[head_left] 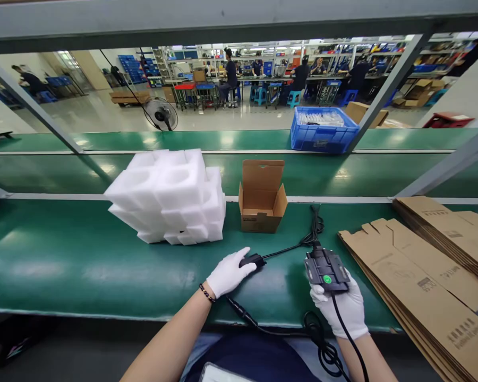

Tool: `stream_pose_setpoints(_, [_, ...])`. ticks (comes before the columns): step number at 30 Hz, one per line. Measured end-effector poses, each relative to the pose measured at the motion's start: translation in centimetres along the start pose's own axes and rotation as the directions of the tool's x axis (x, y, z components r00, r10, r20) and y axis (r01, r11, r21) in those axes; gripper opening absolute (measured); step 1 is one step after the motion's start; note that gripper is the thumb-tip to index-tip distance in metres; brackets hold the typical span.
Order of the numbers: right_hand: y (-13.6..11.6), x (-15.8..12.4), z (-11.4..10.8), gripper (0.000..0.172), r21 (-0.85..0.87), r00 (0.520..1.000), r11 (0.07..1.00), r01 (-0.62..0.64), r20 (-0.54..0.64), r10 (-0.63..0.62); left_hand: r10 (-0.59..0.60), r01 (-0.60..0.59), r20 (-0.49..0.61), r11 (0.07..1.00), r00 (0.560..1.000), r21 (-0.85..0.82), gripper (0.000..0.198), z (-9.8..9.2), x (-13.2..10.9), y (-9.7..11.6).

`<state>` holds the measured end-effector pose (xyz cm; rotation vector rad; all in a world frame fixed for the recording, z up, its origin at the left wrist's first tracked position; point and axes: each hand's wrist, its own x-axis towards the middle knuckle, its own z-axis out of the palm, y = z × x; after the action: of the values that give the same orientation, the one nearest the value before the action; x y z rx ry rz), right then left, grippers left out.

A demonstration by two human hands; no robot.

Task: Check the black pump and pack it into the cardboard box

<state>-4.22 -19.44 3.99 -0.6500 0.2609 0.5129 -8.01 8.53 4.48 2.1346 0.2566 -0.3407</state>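
1. Head view, left side: we see both hands in white gloves over the near green belt (83, 260). The left hand (229, 273) lies low on the belt. Its fingers are pressed together and stretched forward, with the tips closed on the near end of a black plug (253, 260). A dark bead bracelet (207, 293) sits on that wrist.
2. Head view, right side: the right hand (342, 310) holds a dark grey power adapter (325, 265) from below, palm up. Its fingers are curled under the adapter and mostly hidden, and the thumb is at the adapter's near left edge. We mark a round green sticker (327, 279) on the adapter's top face. The adapter sits over the belt's near part, right of the plug, near it but apart.
3. Head view, cables: a thin black cable (287, 248) runs from the plug to a cable bunch (315, 223) on the belt behind the adapter. A second lead (344, 323) leaves the adapter's near end and crosses the right glove. A cord coil (321, 347) hangs at the belt's edge between the forearms.
4. Head view, around: a small open cardboard box (262, 204) stands upright behind the plug. A stack of white foam inserts (171, 199) stands just left of the box. Flat carton blanks (422, 292) are fanned out right of the right hand.
5. Head view, far: we note a blue crate (322, 132) on the far belt and a floor fan (160, 114). Seated people (300, 74) work at benches beyond.
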Motion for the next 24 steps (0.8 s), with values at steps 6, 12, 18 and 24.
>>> stream_pose_setpoints(6, [-0.3, -0.6, 1.0, 0.059, 0.043, 0.998, 0.999, -0.001, -0.055, 0.003, -0.102, 0.333, 0.455, 0.822, 0.885, -0.462, 0.076, 0.6, 1.2, -0.1])
stream_pose_setpoints(12, [-0.2, -0.9, 0.9, 0.061, 0.015, 0.997, 1.000, 0.006, -0.081, -0.005, -0.028, 0.536, 0.632, 0.558, 0.775, -0.633, 0.071, 1.2, 2.5, -1.5])
stream_pose_setpoints(18, [0.0, -0.7, 1.6, 0.065, 0.095, 0.993, 0.995, -0.031, -0.109, 0.042, -0.003, 0.602, 0.665, 0.426, 0.747, -0.675, 0.071, 1.4, 2.6, -2.0])
stream_pose_setpoints(24, [-0.8, -0.7, 2.7, 0.048, 0.227, 0.992, 0.974, 0.015, -0.124, 0.014, 0.013, 0.600, 0.645, 0.353, 0.764, -0.718, 0.072, 1.0, 2.1, -1.6])
